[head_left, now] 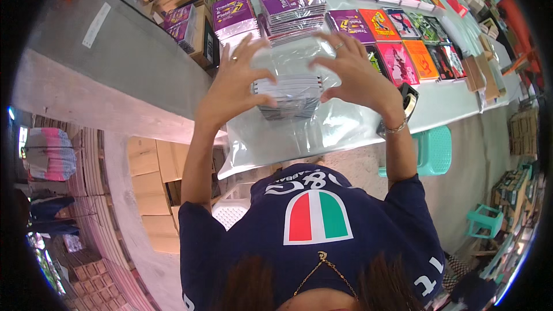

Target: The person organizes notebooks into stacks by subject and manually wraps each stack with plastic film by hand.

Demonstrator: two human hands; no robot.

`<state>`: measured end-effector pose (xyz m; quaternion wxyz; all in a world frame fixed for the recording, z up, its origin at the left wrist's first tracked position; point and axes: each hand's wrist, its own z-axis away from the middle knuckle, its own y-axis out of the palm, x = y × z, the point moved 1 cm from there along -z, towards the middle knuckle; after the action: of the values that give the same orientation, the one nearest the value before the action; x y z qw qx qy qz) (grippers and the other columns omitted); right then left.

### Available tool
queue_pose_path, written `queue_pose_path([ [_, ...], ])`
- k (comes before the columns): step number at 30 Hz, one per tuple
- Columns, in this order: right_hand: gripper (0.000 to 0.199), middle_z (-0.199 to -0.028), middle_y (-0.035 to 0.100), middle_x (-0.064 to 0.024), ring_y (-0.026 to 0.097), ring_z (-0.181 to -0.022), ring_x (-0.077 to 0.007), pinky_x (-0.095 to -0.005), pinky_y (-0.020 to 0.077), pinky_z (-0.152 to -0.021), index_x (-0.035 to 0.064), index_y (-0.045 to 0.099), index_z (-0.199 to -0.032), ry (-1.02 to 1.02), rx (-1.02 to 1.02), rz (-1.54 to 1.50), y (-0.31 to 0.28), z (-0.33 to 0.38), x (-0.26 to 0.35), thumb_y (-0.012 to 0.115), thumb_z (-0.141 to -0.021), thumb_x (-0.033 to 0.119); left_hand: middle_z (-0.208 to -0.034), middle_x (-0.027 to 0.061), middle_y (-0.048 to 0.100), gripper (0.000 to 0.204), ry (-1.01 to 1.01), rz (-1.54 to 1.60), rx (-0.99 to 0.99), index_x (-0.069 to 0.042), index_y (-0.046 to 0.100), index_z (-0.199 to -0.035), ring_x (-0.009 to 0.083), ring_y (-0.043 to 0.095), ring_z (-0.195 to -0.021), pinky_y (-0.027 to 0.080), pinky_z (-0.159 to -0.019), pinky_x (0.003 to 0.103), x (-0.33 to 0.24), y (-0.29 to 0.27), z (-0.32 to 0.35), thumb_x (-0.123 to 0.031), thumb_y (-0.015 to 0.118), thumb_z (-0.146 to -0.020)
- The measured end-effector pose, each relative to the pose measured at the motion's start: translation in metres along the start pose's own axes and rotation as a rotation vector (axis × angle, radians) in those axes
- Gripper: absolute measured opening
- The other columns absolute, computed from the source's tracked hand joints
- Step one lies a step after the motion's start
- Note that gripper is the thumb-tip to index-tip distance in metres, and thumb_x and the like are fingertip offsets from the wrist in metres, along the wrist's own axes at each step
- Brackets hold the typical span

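Observation:
A stack of thin notebooks [286, 101] sits near the table's front edge, its page edges toward me, with clear plastic film [288, 57] over and behind it. To the left of the stack, my left hand [236, 83] is spread, thumb and fingers curved, with nothing visibly gripped. My right hand [358, 75] mirrors it on the other side, fingers apart and bent toward the stack. Whether any fingertip touches the film or the stack, I cannot tell. A tape dispenser [407, 103] stands by my right wrist, partly behind it.
Purple booklet stacks [292, 3] stand beyond my hands on the plastic-covered table [259, 150]. Rows of colourful booklets [398, 63] lie to the right, beside an open cardboard box [483, 75]. A grey ledge [138, 40] borders the left. A green stool [432, 151] is below the table's right side.

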<state>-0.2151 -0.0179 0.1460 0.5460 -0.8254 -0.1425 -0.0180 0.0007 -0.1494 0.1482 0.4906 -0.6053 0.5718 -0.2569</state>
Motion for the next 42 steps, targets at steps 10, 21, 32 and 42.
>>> queue_pose_path([
  [10,0.016,-0.136,0.045,-0.0087,0.034,-0.132,-0.0292,-0.0453,0.0242,-0.109,0.0116,0.067,-0.082,0.042,-0.070,-0.059,-0.014,0.002,-0.010,0.076,-0.068,0.014,-0.127,0.0077,0.050,0.025,-0.178,0.208,-0.209,-0.014,0.069,-0.086,0.0311,0.039,-0.130,0.025,-0.109,0.049,-0.010,-0.008,0.018,-0.027,0.079,-0.067],
  [21,0.044,-0.119,0.055,-0.0100,0.051,-0.115,-0.0253,-0.0361,0.0414,-0.094,0.0056,0.058,-0.107,0.312,-0.482,-0.514,0.055,0.063,-0.043,0.079,-0.069,0.013,-0.123,0.0127,0.047,0.072,-0.472,0.545,-0.661,-0.003,0.049,-0.122,0.0262,0.046,-0.118,0.037,-0.101,0.040,0.022,0.090,0.092,-0.017,0.086,-0.062],
  [32,0.065,-0.142,0.033,-0.0136,0.036,-0.130,-0.0300,-0.0420,0.0400,-0.099,0.0125,0.057,-0.125,0.197,-0.255,-0.692,0.148,0.064,-0.023,0.083,-0.066,0.023,-0.120,0.0107,0.048,0.060,-0.479,0.403,-0.649,-0.007,0.056,-0.117,0.0262,0.046,-0.116,0.039,-0.097,0.038,0.009,0.148,0.066,-0.009,0.081,-0.063],
  [42,0.045,-0.135,0.039,-0.0144,0.042,-0.122,-0.0300,-0.0399,0.0381,-0.096,0.0127,0.068,-0.108,0.198,-0.312,-0.607,0.139,0.048,-0.009,0.082,-0.065,0.018,-0.087,0.0026,0.063,0.019,-0.076,0.293,-0.324,-0.010,0.072,-0.083,0.0223,0.058,-0.086,0.045,-0.079,0.035,0.026,0.105,0.045,-0.009,0.076,-0.064],
])
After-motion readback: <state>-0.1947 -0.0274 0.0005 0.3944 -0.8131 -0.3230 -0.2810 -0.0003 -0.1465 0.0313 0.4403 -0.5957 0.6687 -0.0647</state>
